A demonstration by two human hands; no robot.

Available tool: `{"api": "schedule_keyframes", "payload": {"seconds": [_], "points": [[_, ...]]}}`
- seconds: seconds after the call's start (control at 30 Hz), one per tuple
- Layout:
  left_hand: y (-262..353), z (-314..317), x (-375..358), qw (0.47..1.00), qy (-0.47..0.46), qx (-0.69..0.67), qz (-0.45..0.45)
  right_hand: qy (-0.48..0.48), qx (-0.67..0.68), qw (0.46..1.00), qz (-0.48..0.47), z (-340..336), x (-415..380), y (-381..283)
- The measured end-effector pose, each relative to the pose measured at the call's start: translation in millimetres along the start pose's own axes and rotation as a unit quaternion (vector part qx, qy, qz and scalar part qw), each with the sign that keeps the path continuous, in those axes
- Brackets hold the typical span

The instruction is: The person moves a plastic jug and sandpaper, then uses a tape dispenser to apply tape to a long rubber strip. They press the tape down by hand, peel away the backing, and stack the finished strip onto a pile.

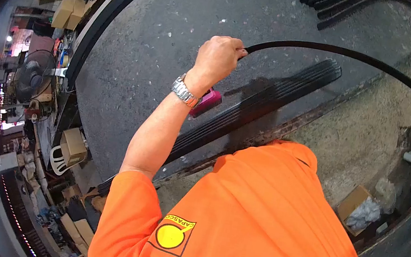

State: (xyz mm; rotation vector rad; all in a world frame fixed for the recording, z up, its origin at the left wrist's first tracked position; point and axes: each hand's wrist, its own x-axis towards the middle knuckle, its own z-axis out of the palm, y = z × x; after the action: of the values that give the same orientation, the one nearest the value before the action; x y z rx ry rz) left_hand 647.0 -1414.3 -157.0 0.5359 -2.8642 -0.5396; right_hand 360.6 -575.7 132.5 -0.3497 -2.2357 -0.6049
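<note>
My left hand [218, 60], with a metal-banded wristwatch [185, 91] on its wrist, is closed on one end of a long black strip [331, 48]. The strip arches from my fingers to the far right edge of the view. Below the hand, a bundle of similar black strips [263, 104] lies on the dark worktable [141, 59]. Beside the bundle is a pink object [206, 103], partly hidden by my wrist. At the lower right only my right forearm shows; the hand is beyond the edge of the view.
More black strips [343, 2] lie at the table's far end. A fan [35, 74], a white plastic chair [57, 160] and cardboard boxes [69, 12] are on the left. On the floor at right sits an open carton [353, 201] with crumpled plastic inside.
</note>
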Motion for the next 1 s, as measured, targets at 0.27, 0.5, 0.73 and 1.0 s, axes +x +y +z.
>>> {"api": "schedule_keyframes", "payload": {"seconds": [0.27,0.5,0.73,1.0], "points": [[-92,-95,-71,0.962,0.237,0.075,-0.114,0.005,0.0,0.992,-0.122,53,9,-41],[-190,-202,-199,0.783,0.392,-0.345,-0.337,-0.024,0.331,0.94,-0.08,192,71,-211],[-353,-221,-400,0.502,0.586,-0.528,-0.354,-0.307,0.845,0.438,0.001,-90,-95,-556],[-388,-92,-576,0.303,0.676,-0.578,-0.341,-0.563,0.79,0.239,0.03,-202,-326,-704]]}}
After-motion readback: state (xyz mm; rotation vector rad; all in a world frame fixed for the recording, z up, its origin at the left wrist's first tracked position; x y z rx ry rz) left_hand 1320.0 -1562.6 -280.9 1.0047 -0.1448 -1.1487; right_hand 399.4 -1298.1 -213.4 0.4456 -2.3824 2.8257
